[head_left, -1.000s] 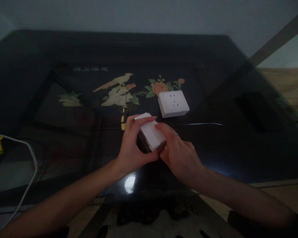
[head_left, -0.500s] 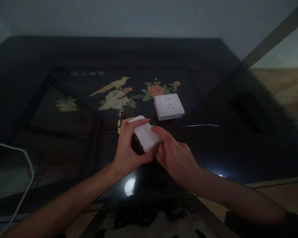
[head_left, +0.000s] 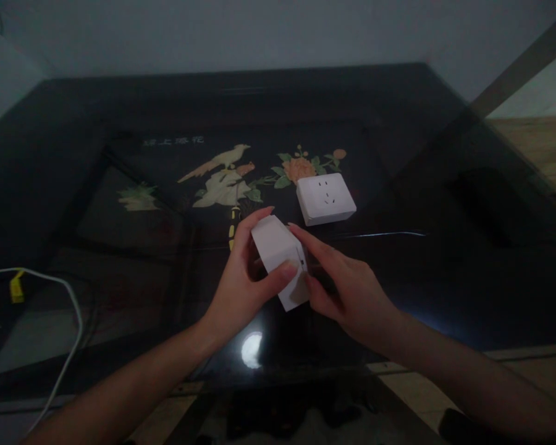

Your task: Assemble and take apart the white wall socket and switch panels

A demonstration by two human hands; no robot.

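A plain white box [head_left: 273, 247], with a small dark spot near its right edge, is held tilted above the dark table. My left hand [head_left: 245, 278] wraps round it, thumb pressed on the near side and fingers at the far side. At the box's right end, my right hand [head_left: 352, 290] grips with index finger and thumb. A white wall socket [head_left: 327, 198] lies face up just beyond my hands. Partly hidden behind my left fingers is a screwdriver [head_left: 234, 227] with a black and yellow handle.
The glossy dark table [head_left: 445, 266] bears a bird-and-flower picture. A white cable [head_left: 71, 303] with a yellow tag [head_left: 16, 288] curves over the left side. A dark flat shape [head_left: 486, 204] shows at the right. Behind the table stands a pale wall [head_left: 231, 37].
The white box has been turned in my hands, so a different side faces me. My left thumb has moved up onto it, and my right fingers have shifted along its right end. The view has shifted slightly.
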